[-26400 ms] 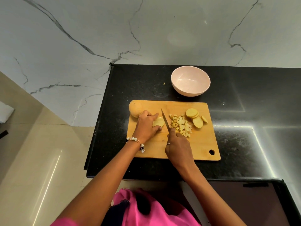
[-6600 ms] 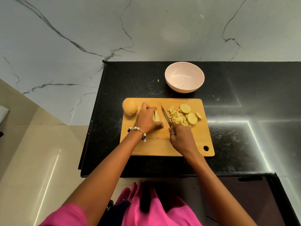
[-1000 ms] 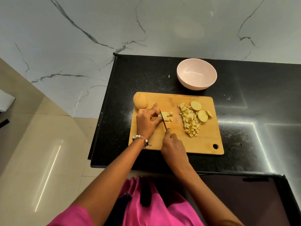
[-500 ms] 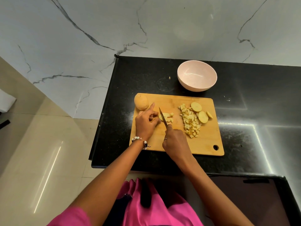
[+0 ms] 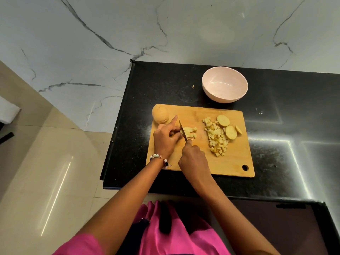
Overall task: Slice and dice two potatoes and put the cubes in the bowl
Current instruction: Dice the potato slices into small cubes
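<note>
A wooden cutting board (image 5: 233, 162) lies on the black counter. My left hand (image 5: 165, 139) pinches a small bunch of potato strips (image 5: 189, 133) near the board's left side, index finger raised. My right hand (image 5: 194, 160) grips a knife (image 5: 182, 131) whose blade stands down in those strips. A pile of potato cubes (image 5: 217, 139) lies right of the middle, with three round slices (image 5: 229, 127) beside it. A whole potato (image 5: 160, 115) rests at the board's far left corner. The pink bowl (image 5: 224, 85) stands behind the board and holds nothing.
The black counter (image 5: 287, 126) ends at a left edge with tiled floor below. A white marble wall rises behind. A tiny potato scrap (image 5: 193, 86) lies left of the bowl. A dark glass panel (image 5: 272, 227) sits at the near right.
The knife blade has moved a little to the left along the strips, leaving a few more cut pieces on its right. My left hand has drawn back with it.
</note>
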Demonstrator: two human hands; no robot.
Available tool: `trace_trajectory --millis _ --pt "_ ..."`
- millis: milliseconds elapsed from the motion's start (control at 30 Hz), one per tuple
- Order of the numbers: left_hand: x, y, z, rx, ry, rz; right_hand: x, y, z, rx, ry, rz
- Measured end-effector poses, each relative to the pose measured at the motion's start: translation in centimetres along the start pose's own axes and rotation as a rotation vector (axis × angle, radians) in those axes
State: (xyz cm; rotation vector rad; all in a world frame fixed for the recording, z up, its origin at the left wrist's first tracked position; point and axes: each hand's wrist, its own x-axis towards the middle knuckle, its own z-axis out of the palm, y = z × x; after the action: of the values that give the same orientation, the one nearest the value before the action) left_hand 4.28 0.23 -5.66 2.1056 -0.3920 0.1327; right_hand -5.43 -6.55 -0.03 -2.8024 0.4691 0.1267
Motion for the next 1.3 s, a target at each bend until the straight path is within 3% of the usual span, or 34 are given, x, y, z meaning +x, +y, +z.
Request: trace_trajectory --millis 167,400,600,833,1300 --pt "0.1 0.0 0.0 0.001 0.004 -0.014 0.3 -0.2 0.4 -0.039 0.016 -0.049" --pt "-0.1 0.4 -0.1 -0.036 -0.008 -0.052 -2.8 2.7 1.1 0.020 -0.108 -0.016" --pt "0.1 0.2 -1.0 -0.090 -0.110 -0.100 -1.9 2.8 0.1 0.174 -0.004 -0.050" --pt "-1.2 -0.1 -1.4 -0.098 0.095 -0.110 -1.2 0.6 1.5 0.097 -0.058 -0.045" --pt "-0.7 1.0 -0.9 -0.096 0.112 -0.206 -0.1 5.4 0.2 0.151 0.058 0.120"
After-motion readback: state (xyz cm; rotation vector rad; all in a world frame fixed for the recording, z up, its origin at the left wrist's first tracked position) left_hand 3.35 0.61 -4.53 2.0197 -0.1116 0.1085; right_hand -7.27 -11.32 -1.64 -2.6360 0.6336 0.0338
